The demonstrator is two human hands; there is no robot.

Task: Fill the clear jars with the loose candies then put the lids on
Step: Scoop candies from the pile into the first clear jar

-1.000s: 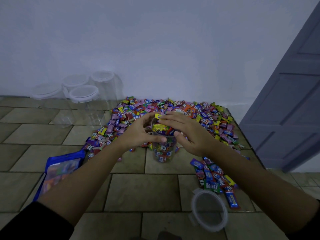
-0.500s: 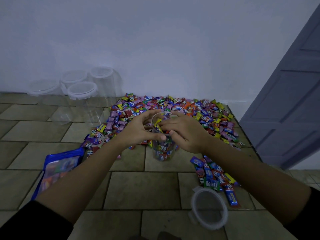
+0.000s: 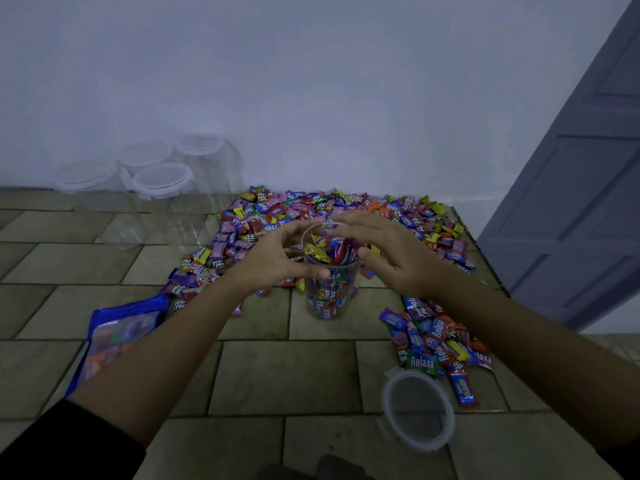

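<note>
Between the left hand (image 3: 277, 258), gripping its wall, and the flat, empty right hand (image 3: 391, 258) stood the brimful upright jar (image 3: 330, 296); the lid (image 3: 417, 412) lay behind the right hand, nearer it.

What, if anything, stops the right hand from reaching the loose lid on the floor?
Probably nothing, so yes. The lid lies uncovered on bare tile beside the right forearm, nearer the person than the jar. The right hand, open over the jar, need only draw back.
</note>
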